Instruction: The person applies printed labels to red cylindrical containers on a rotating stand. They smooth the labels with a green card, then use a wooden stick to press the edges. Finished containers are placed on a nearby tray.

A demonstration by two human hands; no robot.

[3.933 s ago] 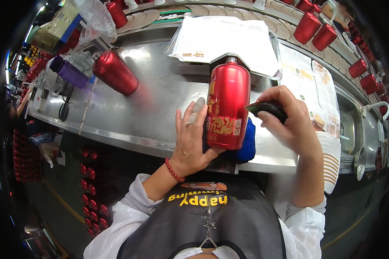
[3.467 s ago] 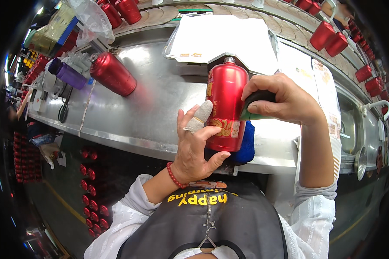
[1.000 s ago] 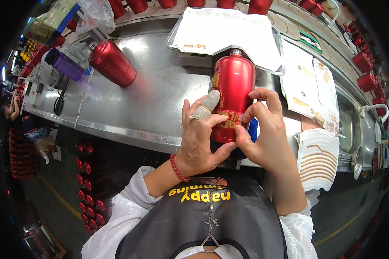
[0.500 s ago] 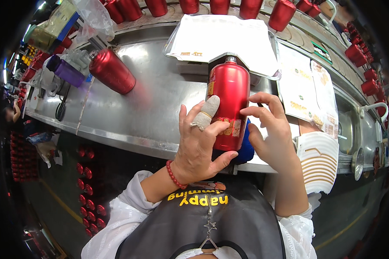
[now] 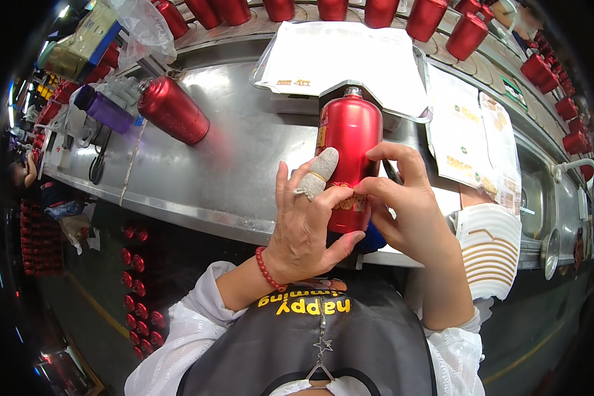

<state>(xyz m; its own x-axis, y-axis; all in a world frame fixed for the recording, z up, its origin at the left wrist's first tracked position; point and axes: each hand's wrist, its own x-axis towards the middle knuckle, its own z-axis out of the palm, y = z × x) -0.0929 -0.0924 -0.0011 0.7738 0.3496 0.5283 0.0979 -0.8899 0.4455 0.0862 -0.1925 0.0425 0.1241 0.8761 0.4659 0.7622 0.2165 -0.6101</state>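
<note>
We've got a second red bottle (image 5: pixel 173 111) at left on the tabletop (image 5: pixel 228 165), clear of both hands. Next, our left hand (image 5: pixel 303 224): fingers spread, index tip on the labelled bottle's (image 5: pixel 351 142) lower gold pattern. That bottle sits between our hands, neck away from us, blue cloth (image 5: pixel 374 239) by its base. Right hand (image 5: pixel 410 208): fingers bent, tips at its right side; can't tell if pinching.

The left hand (image 5: pixel 300 228) and right hand (image 5: pixel 412 211) touch a red bottle (image 5: pixel 354 135) near its gold-patterned lower band (image 5: pixel 347 204). On the steel counter (image 5: pixel 224 175) are a second red bottle (image 5: pixel 175 111) and, farther left, a purple bottle (image 5: pixel 105 110).
</note>
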